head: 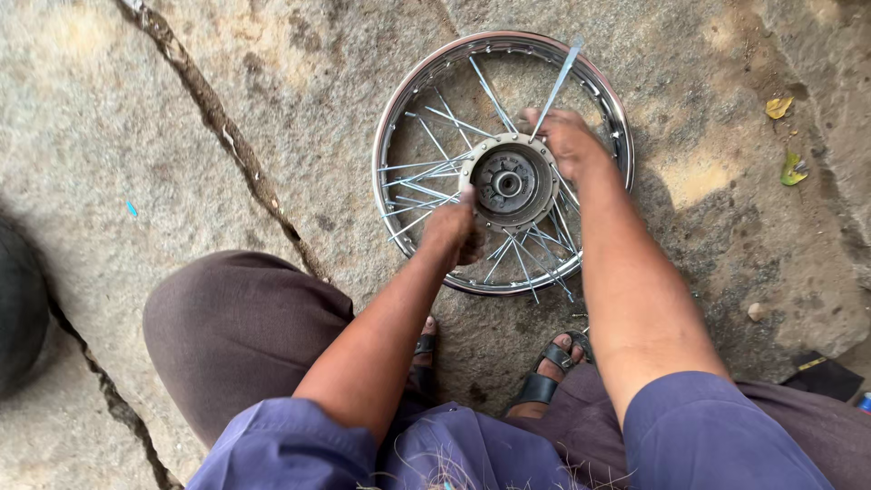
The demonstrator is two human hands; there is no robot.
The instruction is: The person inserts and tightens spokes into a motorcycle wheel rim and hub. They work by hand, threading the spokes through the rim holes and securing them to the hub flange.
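Chromed wheel rim point(392, 118) flat on cracked stone ground point(136, 118), just ahead of sandalled feet point(544, 377). Dark hub point(506, 184) at centre, ringed by loose spokes point(426, 168) splayed at uneven angles. Left hand point(451, 234) closed against hub's near edge, pinching among lower spokes; exact hold hidden by knuckles. Right hand point(567, 141) closed on one long spoke point(555, 86), lifted clear and slanting up past far side of rim. Hands apart, on opposite sides of hub.

For good spoke work, judged from this layout: hub held steady with left hand; spoke head seated fully in flange hole before swinging shaft outward; shaft kept from bending against neighbours; crossing pattern matched to spokes already in place; threaded end aimed at matching rim hole. Yellow and green leaves point(785, 136) at right, clear of work.
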